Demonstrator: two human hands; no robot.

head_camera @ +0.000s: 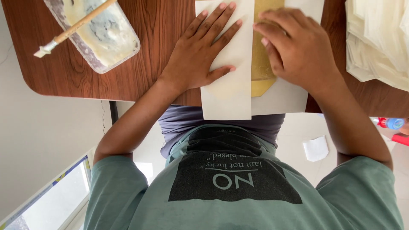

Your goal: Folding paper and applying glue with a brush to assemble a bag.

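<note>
We have a white paper sheet folded over a tan envelope-like piece on the wooden table, its near edge hanging past the table rim. Our left hand lies flat and spread on the folded flap, gripping nothing. Our right hand is bent, fingertips pressing along the fold just beside the left fingers; it seems to hold nothing.

To do this well, we judge the flat palm should pin the flap while the fingertips run firmly along the crease.

Well out past the left hand sits a clear tray of pale paste with a brush laid across it; past the right hand, a stack of pale sheets.

The far end of the paper is cut off, and the right hand hides part of the tan piece.
</note>
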